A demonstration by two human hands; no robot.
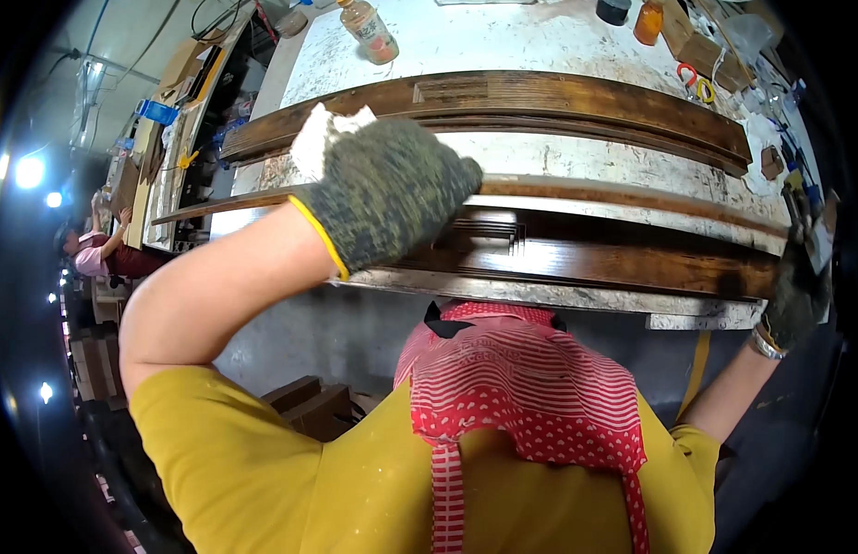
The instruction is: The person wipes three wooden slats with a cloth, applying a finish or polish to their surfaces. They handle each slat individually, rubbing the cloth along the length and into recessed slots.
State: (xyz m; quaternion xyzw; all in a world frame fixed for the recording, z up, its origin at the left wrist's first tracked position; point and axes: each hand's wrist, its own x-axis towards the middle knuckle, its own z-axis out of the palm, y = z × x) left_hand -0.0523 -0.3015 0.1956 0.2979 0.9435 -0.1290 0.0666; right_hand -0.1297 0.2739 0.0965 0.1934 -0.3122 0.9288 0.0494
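Observation:
My left hand (387,189), in a dark green-black knit glove with a yellow cuff, is closed over the thin brown wooden strip (632,197) that runs across the table. A crumpled white cloth (316,143) sticks out from its far side. My right hand (798,286), in a dark glove, is at the far right by the ends of the wood. Its fingers are curled around a pale grey piece (821,245), too dim to name. A dark glossy wooden moulding (613,254) with a stepped groove lies nearest me. Behind the strip lies a longer dark brown moulding (576,97).
The stained white table (512,42) carries a bottle (369,32) at the far left, an orange jar (648,23), a dark jar (613,10), scissors (695,83) and a cardboard box (692,42). Another person (110,249) stands at a cluttered bench on the left.

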